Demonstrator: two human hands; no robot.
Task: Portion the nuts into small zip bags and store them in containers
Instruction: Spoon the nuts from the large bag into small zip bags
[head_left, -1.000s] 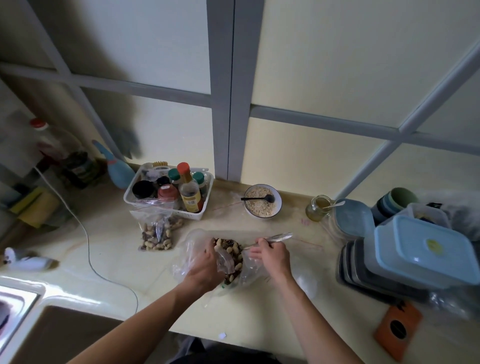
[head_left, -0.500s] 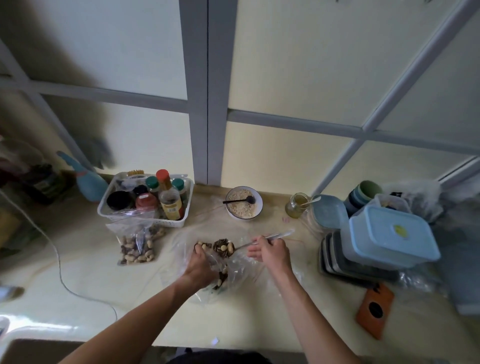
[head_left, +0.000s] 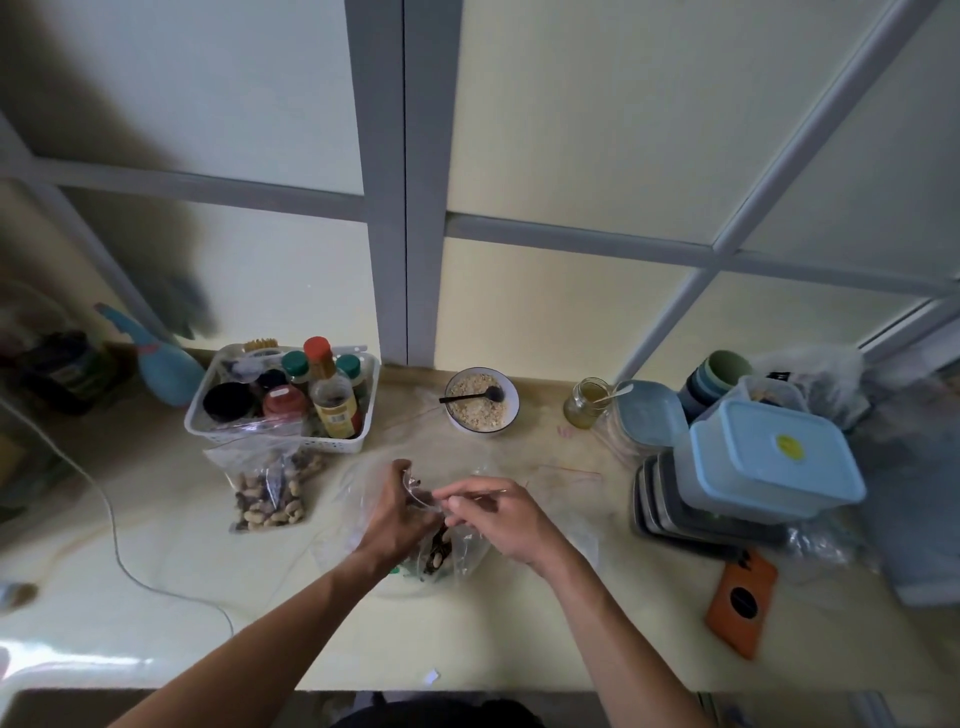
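At the middle of the counter, my left hand (head_left: 397, 517) grips the mouth of a clear plastic bag (head_left: 467, 553) that holds mixed nuts (head_left: 438, 558). My right hand (head_left: 501, 517) pinches a clear plastic spoon (head_left: 434, 500) whose tip points into the bag's opening beside my left fingers. A filled zip bag of nuts (head_left: 270, 493) lies flat to the left, in front of the basket. Light-blue lidded containers (head_left: 774, 457) are stacked at the right on dark trays.
A white basket of condiment bottles (head_left: 283, 408) stands at the back left, with a bowl of oats (head_left: 480, 402) and a small jar (head_left: 584, 402) behind the bag. An orange phone (head_left: 743, 603) lies front right. A white cable (head_left: 119, 545) runs across the left.
My right hand has swung the spoon, which earlier was lifted with nuts on it, down to the bag's mouth. My left hand keeps its hold on the bag.
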